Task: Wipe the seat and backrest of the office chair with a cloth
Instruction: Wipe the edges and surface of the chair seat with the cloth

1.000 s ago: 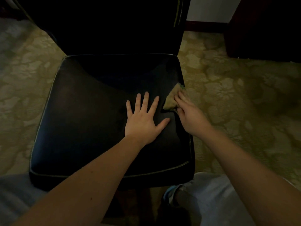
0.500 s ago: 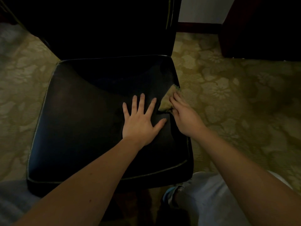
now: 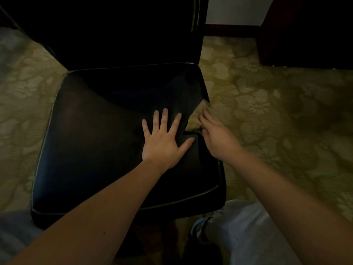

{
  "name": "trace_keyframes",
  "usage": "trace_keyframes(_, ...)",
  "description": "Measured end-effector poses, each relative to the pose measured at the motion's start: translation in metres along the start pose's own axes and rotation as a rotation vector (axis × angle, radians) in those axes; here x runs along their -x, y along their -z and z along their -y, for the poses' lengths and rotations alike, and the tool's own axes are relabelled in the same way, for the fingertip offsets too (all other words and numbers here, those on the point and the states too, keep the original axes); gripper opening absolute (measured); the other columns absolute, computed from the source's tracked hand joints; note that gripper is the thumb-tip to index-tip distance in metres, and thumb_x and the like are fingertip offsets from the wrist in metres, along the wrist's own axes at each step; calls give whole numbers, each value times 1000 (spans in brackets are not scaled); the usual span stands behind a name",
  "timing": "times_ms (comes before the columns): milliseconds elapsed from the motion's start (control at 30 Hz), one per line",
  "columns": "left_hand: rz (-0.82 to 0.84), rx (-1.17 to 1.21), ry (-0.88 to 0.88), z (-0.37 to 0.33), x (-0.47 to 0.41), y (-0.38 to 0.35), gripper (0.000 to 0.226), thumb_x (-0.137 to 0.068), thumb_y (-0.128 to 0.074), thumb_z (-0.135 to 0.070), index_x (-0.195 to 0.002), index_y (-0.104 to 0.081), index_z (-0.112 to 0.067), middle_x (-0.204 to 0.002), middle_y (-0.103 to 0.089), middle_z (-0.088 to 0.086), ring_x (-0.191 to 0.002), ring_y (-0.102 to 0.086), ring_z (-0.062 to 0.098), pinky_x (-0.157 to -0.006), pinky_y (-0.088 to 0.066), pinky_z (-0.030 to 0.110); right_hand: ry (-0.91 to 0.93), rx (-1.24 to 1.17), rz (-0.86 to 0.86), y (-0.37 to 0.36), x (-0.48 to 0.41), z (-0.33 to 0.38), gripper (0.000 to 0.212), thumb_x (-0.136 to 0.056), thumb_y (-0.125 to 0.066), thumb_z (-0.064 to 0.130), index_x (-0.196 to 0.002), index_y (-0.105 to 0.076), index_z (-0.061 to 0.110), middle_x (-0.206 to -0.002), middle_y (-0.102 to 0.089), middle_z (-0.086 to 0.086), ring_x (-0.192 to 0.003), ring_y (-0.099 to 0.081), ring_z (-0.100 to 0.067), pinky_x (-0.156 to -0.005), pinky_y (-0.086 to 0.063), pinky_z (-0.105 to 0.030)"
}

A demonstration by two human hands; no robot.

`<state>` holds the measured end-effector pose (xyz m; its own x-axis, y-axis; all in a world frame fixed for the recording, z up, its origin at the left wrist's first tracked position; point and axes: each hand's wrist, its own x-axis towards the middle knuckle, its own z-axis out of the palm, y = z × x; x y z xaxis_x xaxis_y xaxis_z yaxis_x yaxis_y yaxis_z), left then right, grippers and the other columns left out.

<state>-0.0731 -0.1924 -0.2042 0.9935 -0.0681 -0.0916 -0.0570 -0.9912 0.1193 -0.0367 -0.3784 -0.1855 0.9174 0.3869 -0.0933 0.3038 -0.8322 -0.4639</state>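
Cloth (image 3: pixel 194 122), small and olive-tan, lies at the right edge of the black seat (image 3: pixel 91 153), mid-frame, one corner poking over the edge onto the carpet (image 3: pixel 277 115). Versus half a second ago: cloth and both hands are on the same spots of the seat, and only the framing has drifted a little. Right hand (image 3: pixel 219 139) lies on the cloth with fingers stretched out flat, pressing rather than clutching; its thumb can't be seen. Left hand (image 3: pixel 164 143) is just beside it, palm down on bare seat, fingers spread wide, holding nothing. Dark backrest (image 3: pixel 118 31) fills the upper centre. A pale trouser leg (image 3: pixel 248 238) shows at lower right.
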Motion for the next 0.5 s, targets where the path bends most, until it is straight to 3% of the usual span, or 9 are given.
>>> trace_keyframes(233,1,1,13,-2,-2,0,85,-92,-13,-82,-162,3,-36,-171,6,7,-157,10,31,-123,5,62,-49,23,-20,7,-33,1,52,-103,-38,10,-152,-23,2,-163,-13,-11,-151,-10,-18,-110,1,-13)
trace_keyframes(500,7,8,9,-2,-1,1,86,-91,-13,-83,-162,4,-36,-171,8,7,-157,12,31,-123,4,61,25,102,8,0,4,1,54,-103,-38,14,-153,-21,2,-163,-11,-10,-151,-8,-18,-116,-1,-19)
